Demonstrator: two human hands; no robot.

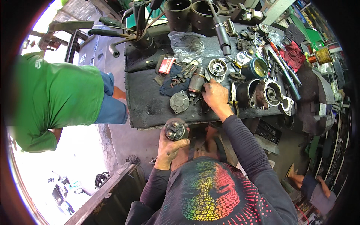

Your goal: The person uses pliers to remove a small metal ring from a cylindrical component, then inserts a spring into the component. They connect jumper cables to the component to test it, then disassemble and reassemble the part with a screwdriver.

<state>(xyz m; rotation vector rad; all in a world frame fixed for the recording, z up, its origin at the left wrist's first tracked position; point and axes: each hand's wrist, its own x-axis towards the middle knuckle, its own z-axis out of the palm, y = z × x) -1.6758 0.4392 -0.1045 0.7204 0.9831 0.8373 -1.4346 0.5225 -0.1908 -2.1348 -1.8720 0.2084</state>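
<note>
My left hand (167, 149) is wrapped round a starter solenoid (176, 130), a dark round body with two copper studs on its end. It is held in front of the bench edge. My right hand (215, 95) rests low over the bench with its fingers curled down; what the fingertips hold, if anything, is hidden. Just left of it lies an armature (197, 81) with a dark shaft end. A round metal end cover (179, 102) lies further left. Beyond the right hand is a ring-shaped metal housing (217, 68). Pliers (234, 98) with yellow on them lie close on its right.
The black workbench (146, 101) carries a cast starter housing (272, 93), a tin of grease (258, 68), wrenches (287, 75), a red rag (293, 55) and a plastic bag (187, 45). A can of tools (144, 43) stands at the far left. A person in green (63, 97) is at left; another person (315, 189) is lower right.
</note>
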